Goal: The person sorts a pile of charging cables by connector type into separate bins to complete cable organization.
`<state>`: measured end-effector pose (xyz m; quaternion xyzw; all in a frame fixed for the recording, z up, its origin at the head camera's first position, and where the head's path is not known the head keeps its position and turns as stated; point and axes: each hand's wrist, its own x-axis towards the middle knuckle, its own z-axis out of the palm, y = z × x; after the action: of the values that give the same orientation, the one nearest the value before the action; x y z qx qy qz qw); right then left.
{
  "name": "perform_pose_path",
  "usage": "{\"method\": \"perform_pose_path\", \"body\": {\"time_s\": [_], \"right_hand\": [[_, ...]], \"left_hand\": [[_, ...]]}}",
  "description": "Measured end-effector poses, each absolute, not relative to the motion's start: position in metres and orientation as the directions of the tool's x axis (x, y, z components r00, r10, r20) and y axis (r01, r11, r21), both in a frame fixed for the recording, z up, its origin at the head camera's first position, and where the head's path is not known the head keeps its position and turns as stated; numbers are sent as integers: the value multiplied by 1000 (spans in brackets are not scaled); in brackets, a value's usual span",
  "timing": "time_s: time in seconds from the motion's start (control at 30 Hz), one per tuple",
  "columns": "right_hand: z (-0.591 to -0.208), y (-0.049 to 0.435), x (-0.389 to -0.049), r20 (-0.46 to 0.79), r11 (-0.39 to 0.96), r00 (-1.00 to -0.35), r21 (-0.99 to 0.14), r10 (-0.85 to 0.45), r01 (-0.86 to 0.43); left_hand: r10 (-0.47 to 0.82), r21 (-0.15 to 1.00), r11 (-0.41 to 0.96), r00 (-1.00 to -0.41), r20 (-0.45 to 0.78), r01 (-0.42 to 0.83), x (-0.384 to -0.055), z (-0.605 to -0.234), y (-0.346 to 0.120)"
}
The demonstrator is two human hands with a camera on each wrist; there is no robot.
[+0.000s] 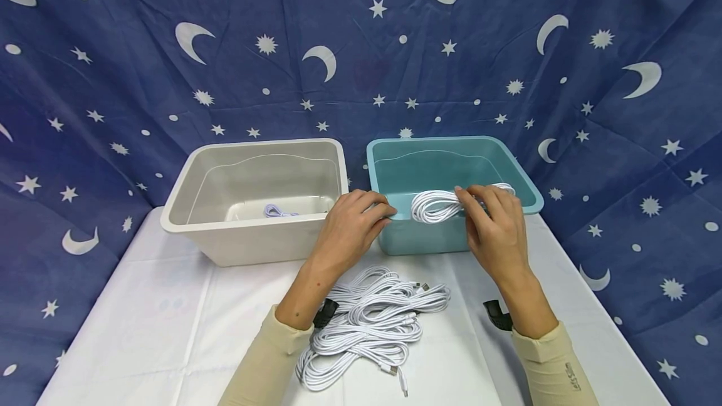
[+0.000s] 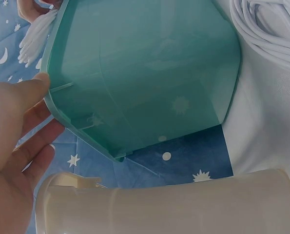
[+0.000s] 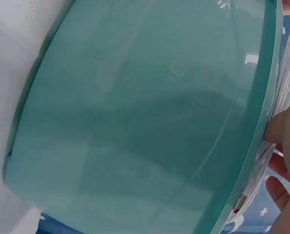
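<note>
Pinching looped white cable bundle (image 1: 435, 207) in right hand (image 1: 499, 234), over teal rectangular plastic bin (image 1: 425, 238), gripping its rim with left hand (image 1: 352, 223)

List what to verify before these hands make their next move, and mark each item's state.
1. White cable bundle in the grasp of the right hand: ok.
2. Left hand on the near rim of the teal bin: ok.
3. Teal bin upright on the table: ok.
4. Held bundle fully down inside the teal bin: not ok, it is up at the near rim.
5. Teal bin's floor free of cables: cannot tell, partly hidden.
</note>
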<state>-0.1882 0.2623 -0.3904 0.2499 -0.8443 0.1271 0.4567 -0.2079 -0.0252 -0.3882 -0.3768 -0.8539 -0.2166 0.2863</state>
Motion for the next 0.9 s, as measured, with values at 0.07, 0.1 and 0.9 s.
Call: {"method": "perform_pose_path", "body": {"time_s": [0.07,0.1,0.9], "right_hand": [[-391,263,-188,833,847,-468,3,-296,-531],[-391,263,-188,834,850,-469,-1,-290,-527],[-385,237,-173,815,772,-455,-14,-360,-636]], "left_hand": [[519,154,621,-550,654,768,-208,-388,-25],[518,154,621,-550,656,769,-208,-388,-25],[518,146,626,-549,656,766,-208,-389,-26]]}}
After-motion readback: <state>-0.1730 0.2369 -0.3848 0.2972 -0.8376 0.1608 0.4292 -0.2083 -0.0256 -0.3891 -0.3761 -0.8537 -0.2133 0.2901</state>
